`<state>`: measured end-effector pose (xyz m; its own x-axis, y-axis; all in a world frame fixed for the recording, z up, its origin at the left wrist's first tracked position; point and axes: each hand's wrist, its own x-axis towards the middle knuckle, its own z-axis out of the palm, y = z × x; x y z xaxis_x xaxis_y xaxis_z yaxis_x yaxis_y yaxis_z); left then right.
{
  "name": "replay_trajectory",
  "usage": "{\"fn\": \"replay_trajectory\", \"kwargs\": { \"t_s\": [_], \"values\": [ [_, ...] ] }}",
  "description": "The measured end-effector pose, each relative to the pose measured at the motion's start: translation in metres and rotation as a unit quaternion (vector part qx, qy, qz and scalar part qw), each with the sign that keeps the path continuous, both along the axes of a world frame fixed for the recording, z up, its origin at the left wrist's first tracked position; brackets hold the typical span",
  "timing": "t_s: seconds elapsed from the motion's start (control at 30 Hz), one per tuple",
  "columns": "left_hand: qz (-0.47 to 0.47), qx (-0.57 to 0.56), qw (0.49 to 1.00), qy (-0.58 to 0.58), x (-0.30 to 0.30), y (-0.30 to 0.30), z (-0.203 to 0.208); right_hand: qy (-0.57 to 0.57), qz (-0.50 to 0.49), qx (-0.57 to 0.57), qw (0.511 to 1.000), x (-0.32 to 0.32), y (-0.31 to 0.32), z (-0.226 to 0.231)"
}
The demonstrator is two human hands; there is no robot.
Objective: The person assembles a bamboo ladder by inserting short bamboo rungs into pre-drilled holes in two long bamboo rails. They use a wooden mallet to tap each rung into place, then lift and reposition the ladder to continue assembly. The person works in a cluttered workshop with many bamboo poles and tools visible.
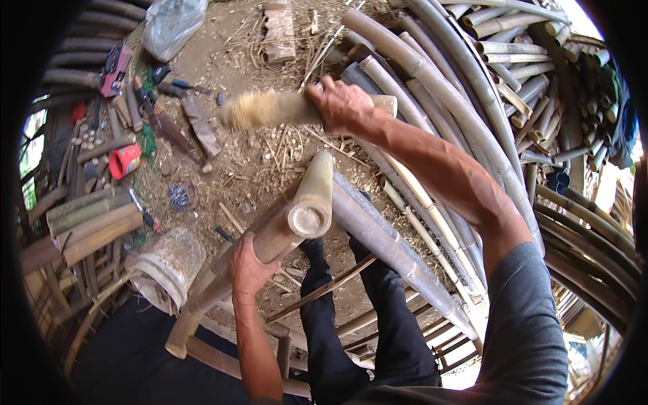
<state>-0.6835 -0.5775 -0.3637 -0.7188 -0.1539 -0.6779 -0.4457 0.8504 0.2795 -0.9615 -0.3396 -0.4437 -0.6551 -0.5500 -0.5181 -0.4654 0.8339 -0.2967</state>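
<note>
My right hand (343, 106) is wrapped round a thick wooden club (273, 110), held sideways above the ground. The club's left end looks frayed and yellowish, smeared by motion; its pale cut end pokes out right of my fist. Below it, a short bamboo piece (317, 179) points away from me, its round cut end towards me. It meets a stout bamboo pole (214, 290) that slants to the lower left. My left hand (251, 266) grips this pole, thumb on top, other fingers mostly hidden. Another bamboo pole (385, 246) slants from the joint to the lower right.
Long bamboo poles (466, 101) are piled at the right. On the left lie cut bamboo pieces (94, 226), a red cup (125, 160), a sheathed blade (165, 128) and a dirty white bucket (169, 266). A plastic bag (174, 28) lies farther off. Shavings litter the dirt floor (236, 196).
</note>
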Motion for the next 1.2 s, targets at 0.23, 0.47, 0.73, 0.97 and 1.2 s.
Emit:
{"fn": "replay_trajectory", "kwargs": {
  "t_s": [0.23,0.47,0.73,0.97,1.2],
  "values": [
    [-0.020,-0.039,0.997,0.056,0.018,0.004,-0.009,-0.100,0.300,0.187,0.930,0.031,-0.006,0.000],
    [-0.018,-0.044,0.997,0.067,0.026,0.004,-0.008,0.030,-0.001,0.050,0.998,0.039,-0.025,0.039],
    [-0.043,-0.065,0.979,0.186,0.032,0.032,0.017,0.028,0.255,0.105,0.961,0.031,0.024,0.002],
    [0.045,0.088,0.978,0.184,0.090,0.120,-0.043,0.102,0.085,0.091,0.987,0.007,0.025,-0.073],
    [-0.048,0.037,0.985,0.164,0.101,0.059,-0.190,-0.038,-0.062,0.014,0.997,0.041,-0.007,-0.113]
  ]
}}
